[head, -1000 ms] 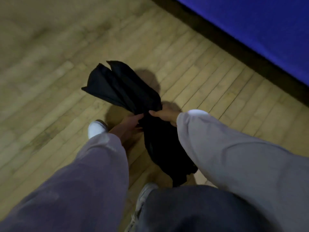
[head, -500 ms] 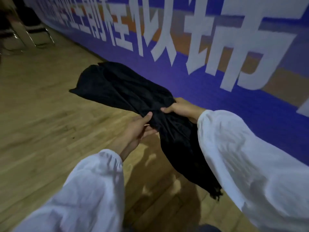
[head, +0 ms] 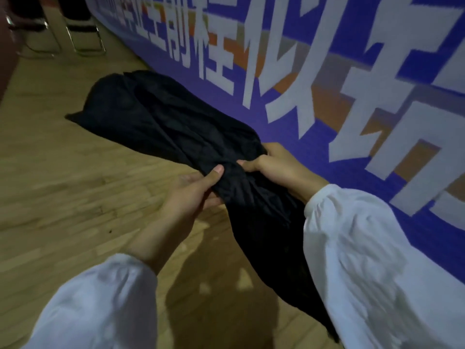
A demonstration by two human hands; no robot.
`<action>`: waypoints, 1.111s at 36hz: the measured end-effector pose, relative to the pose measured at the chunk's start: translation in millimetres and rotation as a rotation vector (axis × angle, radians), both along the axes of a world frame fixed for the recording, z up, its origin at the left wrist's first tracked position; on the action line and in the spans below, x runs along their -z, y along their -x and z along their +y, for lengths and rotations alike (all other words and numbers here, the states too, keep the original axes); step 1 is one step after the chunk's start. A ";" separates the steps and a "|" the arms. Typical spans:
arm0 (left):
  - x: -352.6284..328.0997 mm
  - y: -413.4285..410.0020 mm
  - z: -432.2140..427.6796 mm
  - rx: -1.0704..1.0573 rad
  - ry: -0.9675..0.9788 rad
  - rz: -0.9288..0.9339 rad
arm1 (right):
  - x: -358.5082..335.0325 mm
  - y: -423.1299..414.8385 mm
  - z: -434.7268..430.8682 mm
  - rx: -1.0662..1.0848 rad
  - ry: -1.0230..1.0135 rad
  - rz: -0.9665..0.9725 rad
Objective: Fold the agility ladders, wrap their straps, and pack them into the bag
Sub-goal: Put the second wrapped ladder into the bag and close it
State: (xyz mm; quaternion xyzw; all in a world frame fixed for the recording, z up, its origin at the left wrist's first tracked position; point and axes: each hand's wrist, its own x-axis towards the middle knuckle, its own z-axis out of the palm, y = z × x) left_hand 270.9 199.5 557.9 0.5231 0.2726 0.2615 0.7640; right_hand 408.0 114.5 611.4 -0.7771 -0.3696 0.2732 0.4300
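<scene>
A long black fabric bag (head: 161, 117) hangs in the air in front of me, bunched at its middle. My left hand (head: 186, 195) grips the bunched part from the left, thumb on top. My right hand (head: 274, 165) grips the same part from the right, thumb laid across the fabric. One end of the bag spreads out toward the upper left, the other droops down between my white sleeves. No agility ladder shows in this view.
A wooden floor (head: 57, 187) lies below. A blue banner wall (head: 327, 102) with large white characters runs along the right. Metal chair legs (head: 85, 39) stand at the upper left corner.
My view has swung up from the floor and my feet to the banner wall. Both hands kept their hold on the bag and raised it higher.
</scene>
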 end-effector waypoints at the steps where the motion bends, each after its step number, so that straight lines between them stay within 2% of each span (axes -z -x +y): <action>1: -14.8 -0.6 9.7 -0.011 -0.010 0.016 | -13.5 -1.1 10.1 -0.007 -0.002 0.000; 9: -173.1 -27.6 50.3 -0.014 -0.045 0.011 | -180.2 -33.4 50.0 -0.027 0.070 -0.044; 21: -530.7 -84.0 68.9 0.061 -0.115 -0.144 | -546.5 -85.0 60.8 0.029 0.055 -0.231; 24: -615.5 -99.2 61.5 0.168 -0.190 -0.208 | -628.5 -97.2 46.6 0.063 0.024 -0.306; 28: -683.2 -123.7 49.7 0.239 -0.200 -0.296 | -701.3 -114.6 27.9 0.113 0.045 -0.431; 32: -723.4 -163.5 32.2 0.289 -0.221 -0.359 | -750.7 -140.0 0.1 0.184 0.023 -0.504; 40: -752.3 -274.7 -10.6 0.389 -0.287 -0.379 | -786.0 -230.1 -53.6 0.302 0.083 -0.668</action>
